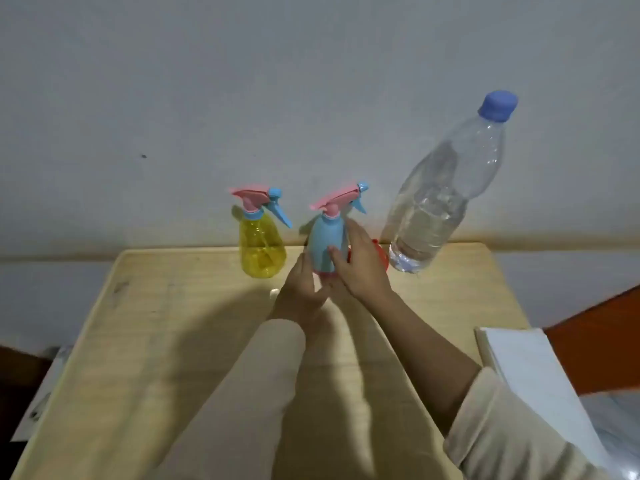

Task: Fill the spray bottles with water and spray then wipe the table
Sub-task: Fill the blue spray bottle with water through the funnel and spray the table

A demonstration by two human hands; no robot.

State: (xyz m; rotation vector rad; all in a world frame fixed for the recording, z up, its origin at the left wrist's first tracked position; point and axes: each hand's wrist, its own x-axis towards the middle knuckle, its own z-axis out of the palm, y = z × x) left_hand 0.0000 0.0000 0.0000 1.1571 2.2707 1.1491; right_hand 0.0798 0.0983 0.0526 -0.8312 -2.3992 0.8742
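Observation:
A blue spray bottle (pixel 325 237) with a pink trigger head stands slightly tilted at the far middle of the wooden table (pixel 156 341). My left hand (pixel 301 292) cups its lower left side and pink base. My right hand (pixel 363 268) wraps its right side, thumb across the front. A yellow see-through spray bottle (pixel 263 247) with the same pink and blue head stands just to the left, untouched. A large clear water bottle (pixel 440 188) with a blue cap stands at the far right, holding water.
A red object (pixel 381 255) peeks out behind my right hand, mostly hidden. A white folded cloth or paper (pixel 530 372) lies at the table's right edge. A grey wall runs behind the table. An orange surface (pixel 595 341) sits to the right.

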